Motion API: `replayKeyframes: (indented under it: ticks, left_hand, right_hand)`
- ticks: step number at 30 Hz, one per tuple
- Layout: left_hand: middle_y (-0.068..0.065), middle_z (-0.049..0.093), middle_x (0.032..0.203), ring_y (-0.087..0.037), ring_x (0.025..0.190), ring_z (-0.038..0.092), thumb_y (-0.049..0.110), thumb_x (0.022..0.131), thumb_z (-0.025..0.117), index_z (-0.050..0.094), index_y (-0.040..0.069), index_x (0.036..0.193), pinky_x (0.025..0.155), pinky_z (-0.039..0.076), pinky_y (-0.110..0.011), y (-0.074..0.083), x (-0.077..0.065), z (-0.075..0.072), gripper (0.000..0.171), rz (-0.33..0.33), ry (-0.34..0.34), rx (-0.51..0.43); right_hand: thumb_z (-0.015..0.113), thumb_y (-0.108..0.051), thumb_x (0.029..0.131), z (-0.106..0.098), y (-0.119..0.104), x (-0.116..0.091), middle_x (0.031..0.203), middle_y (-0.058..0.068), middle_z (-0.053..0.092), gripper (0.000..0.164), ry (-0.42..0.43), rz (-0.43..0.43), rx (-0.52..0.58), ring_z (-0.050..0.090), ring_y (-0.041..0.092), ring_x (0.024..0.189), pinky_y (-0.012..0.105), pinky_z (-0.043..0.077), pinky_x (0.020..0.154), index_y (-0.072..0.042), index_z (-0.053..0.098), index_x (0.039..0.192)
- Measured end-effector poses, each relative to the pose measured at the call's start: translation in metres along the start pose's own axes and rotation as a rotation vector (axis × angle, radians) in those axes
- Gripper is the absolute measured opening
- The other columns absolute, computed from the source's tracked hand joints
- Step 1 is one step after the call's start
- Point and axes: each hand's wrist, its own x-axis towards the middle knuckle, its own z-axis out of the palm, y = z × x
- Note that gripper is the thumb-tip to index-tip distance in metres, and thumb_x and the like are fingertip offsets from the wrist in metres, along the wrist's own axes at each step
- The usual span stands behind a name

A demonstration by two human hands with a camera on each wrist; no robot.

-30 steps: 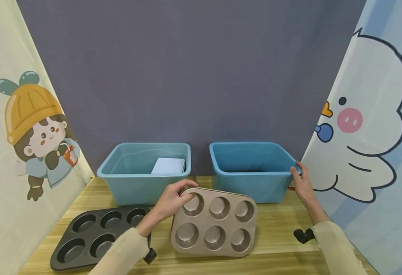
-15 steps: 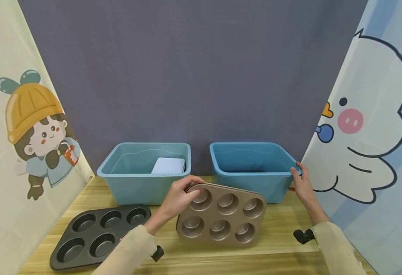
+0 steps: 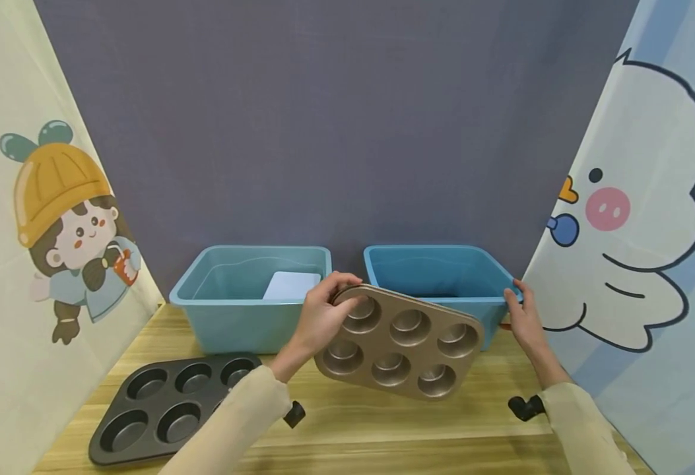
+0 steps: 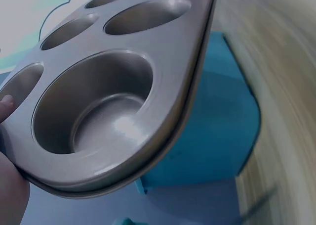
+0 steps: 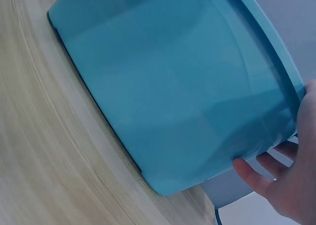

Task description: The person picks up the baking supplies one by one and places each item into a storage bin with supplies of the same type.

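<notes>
Pinching one upper corner, the left hand (image 3: 322,320) is holding the brown muffin tin (image 3: 418,356) tilted above the table (image 3: 383,448); its rim is appearing double at wrist. The tin is hanging before the darker blue tub (image 3: 436,267), whose right corner the right hand (image 3: 525,320) is gripping. By judgement, lifting is the step in hand, and the next move is calling for a firm pinch that keeps the tin clear of the tub's rim. Farther left, a black muffin tin (image 3: 154,408) is lying before the paler tub (image 3: 246,326). Relative to half a second earlier, the brown muffin tin is sitting higher and farther right; the right hand is staying put.
</notes>
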Motion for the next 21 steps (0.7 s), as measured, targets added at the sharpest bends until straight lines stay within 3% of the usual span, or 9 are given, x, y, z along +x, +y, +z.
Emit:
replayKeyframes:
  ticks: [3, 5, 13, 21]
  left_hand:
    - [-0.012, 0.068, 0.091, -0.006, 0.078, 0.061, 0.001, 0.084, 0.076, 0.068, 0.006, 0.105, 0.069, 0.050, -0.019, 0.002, 0.010, 0.010, 0.023, 0.017, 0.047, -0.025]
    - [-0.012, 0.067, 0.088, -0.007, 0.074, 0.057, 0.002, 0.084, 0.076, 0.068, 0.007, 0.105, 0.067, 0.048, -0.019, 0.003, 0.017, 0.014, 0.023, 0.013, 0.078, -0.024]
    - [-0.012, 0.064, 0.082, -0.006, 0.061, 0.051, 0.005, 0.081, 0.081, 0.071, 0.008, 0.102, 0.058, 0.043, -0.020, 0.003, 0.043, 0.028, 0.024, -0.004, 0.216, -0.045]
    - [0.004, 0.060, 0.081, -0.003, 0.061, 0.052, 0.007, 0.078, 0.084, 0.075, 0.007, 0.099, 0.055, 0.042, -0.016, -0.003, 0.064, 0.042, 0.023, -0.053, 0.357, -0.092]
  right_hand:
    - [0.026, -0.049, 0.106, -0.001, 0.004, 0.001, 0.156, 0.037, 0.009, 0.073, 0.000, -0.005, 0.008, 0.031, 0.054, 0.132, 0.036, 0.058, 0.072, -0.008, -0.001, 0.159]
    - [0.025, -0.049, 0.106, -0.001, 0.003, 0.001, 0.156, 0.037, 0.009, 0.072, -0.002, -0.003, 0.011, 0.033, 0.054, 0.131, 0.041, 0.059, 0.074, -0.007, -0.002, 0.159]
    - [0.025, -0.046, 0.107, -0.001, 0.002, 0.002, 0.152, 0.037, 0.015, 0.070, -0.004, 0.007, 0.013, 0.037, 0.050, 0.125, 0.042, 0.058, 0.075, -0.007, -0.001, 0.159]
    - [0.026, -0.044, 0.107, -0.003, 0.006, 0.003, 0.151, 0.034, 0.017, 0.069, 0.009, -0.012, 0.006, 0.039, 0.035, 0.113, 0.032, 0.057, 0.071, -0.006, 0.002, 0.159]
